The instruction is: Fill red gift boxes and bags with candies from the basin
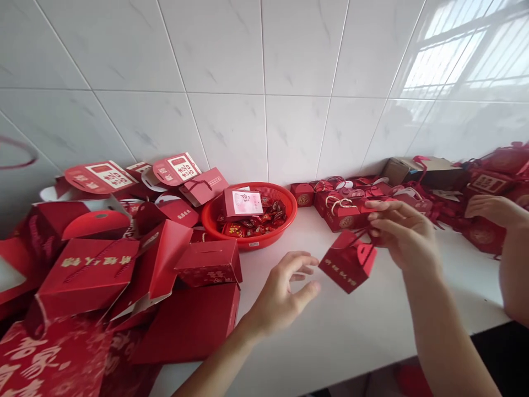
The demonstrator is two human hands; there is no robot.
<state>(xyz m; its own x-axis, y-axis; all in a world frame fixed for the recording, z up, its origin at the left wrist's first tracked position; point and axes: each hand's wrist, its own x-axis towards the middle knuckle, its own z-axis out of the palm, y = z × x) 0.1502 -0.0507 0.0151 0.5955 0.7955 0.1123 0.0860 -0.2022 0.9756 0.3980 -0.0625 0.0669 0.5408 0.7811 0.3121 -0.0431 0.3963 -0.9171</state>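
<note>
White tiled wall (pixel 231 132) backs a white table (pixel 326 342). Above it the left hand (pixel 285 289) curves loosely, empty; the right hand (pixel 403 234) pinches a small red cardboard box (pixel 346 264), hung tilted by its dark-red cord (pixel 357 237) — seemingly a carrying step, so the next move calls for steady grip.

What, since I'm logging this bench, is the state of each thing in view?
Held box: tilted, apparently hanging
Right hand: closed, holding the box
Left hand: open, empty
Red basket: upright, partly filled
White-corded box: upright, cord looped on top
Boxes at left: heaped, some flaps open
Co-worker's hand: over red box, contact unclear
</note>
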